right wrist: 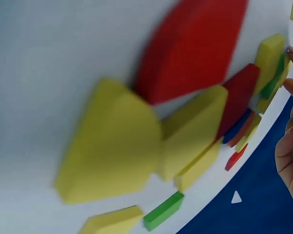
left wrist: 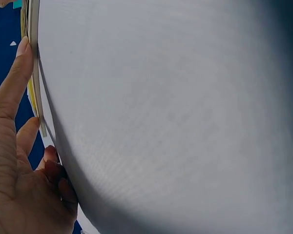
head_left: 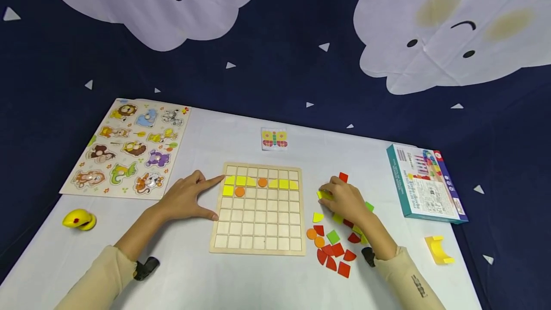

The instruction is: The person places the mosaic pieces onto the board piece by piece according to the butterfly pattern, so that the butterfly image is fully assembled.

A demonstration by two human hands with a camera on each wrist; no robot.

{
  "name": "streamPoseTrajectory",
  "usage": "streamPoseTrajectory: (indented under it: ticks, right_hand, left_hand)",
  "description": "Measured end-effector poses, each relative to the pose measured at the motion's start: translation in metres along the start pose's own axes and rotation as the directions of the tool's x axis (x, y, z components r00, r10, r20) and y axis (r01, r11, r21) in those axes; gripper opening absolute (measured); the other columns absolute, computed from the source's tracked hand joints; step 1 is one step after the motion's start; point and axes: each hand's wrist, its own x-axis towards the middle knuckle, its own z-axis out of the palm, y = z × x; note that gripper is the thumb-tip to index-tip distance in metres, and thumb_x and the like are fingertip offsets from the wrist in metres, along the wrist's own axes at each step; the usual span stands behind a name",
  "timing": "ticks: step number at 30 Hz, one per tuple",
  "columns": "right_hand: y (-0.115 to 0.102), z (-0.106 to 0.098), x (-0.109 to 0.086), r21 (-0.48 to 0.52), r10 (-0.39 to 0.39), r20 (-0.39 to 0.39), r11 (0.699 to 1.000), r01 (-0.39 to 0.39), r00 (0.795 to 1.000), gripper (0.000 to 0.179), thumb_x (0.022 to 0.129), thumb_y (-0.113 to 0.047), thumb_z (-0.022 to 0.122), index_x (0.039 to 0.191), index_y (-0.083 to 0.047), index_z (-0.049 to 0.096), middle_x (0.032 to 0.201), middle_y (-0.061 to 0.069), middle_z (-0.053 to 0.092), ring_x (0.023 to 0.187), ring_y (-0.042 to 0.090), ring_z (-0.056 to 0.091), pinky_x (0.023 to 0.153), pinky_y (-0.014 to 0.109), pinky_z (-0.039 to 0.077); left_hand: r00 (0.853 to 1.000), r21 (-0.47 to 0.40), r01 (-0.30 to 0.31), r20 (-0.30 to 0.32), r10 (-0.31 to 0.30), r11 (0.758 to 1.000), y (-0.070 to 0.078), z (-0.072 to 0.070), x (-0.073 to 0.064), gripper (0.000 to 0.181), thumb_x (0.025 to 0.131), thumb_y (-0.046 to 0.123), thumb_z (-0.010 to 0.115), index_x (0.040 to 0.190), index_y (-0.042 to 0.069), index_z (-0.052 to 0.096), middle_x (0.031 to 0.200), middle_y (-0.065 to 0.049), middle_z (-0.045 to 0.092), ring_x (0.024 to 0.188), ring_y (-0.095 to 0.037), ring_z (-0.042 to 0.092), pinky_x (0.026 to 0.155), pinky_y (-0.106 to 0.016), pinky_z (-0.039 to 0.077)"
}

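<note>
White table (head_left: 185, 271), navy cloth (head_left: 275, 87); your left hand (head_left: 182, 198) spreads against the board (head_left: 259, 216), right hand (head_left: 346, 201) pinches a yellow piece (head_left: 324, 195); box (head_left: 426, 183) lettering seems illegible.

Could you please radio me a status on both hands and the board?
Left hand touching left edge of wooden grid board. Right hand pinching yellow tile. Board partly filled. Loose tiles around right hand.

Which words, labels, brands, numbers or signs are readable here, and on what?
None can be read with certainty.
White-and-teal rectangular box: printed text on its top face and teal side, too small and blurred.
Beige fabric right sleeve: dark mark, too blurred to tell whether it is lettering.
Pale wooden square grid board: no lettering visible.
</note>
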Motion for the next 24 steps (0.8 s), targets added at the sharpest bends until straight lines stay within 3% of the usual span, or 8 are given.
streamPoseTrajectory:
  ticks: [7,24]
  right_hand:
    - [0.009,0.003,-0.008,0.009,0.027,-0.011,1.000,-0.027,1.000,0.031,0.081,-0.022,0.082,0.103,-0.002,0.076,0.088,0.005,0.059,0.070,0.016,0.050,0.068,0.033,0.048]
    - [0.012,0.005,-0.005,-0.017,-0.060,-0.061,0.998,0.059,0.996,0.029,0.080,-0.024,0.083,0.096,-0.001,0.076,0.083,0.003,0.056,0.066,0.012,0.046,0.063,0.029,0.043]
  left_hand:
    - [1.000,0.001,0.004,0.005,-0.004,1.000,0.001,-0.001,0.001,0.110,0.055,0.076,0.080,0.149,0.028,0.047,0.092,0.003,0.041,0.075,-0.012,0.034,0.069,-0.030,0.029]
    - [1.000,-0.002,0.003,0.004,-0.003,1.000,0.002,-0.002,0.000,0.110,0.055,0.074,0.081,0.149,0.028,0.047,0.092,0.003,0.042,0.075,-0.012,0.035,0.070,-0.030,0.029]
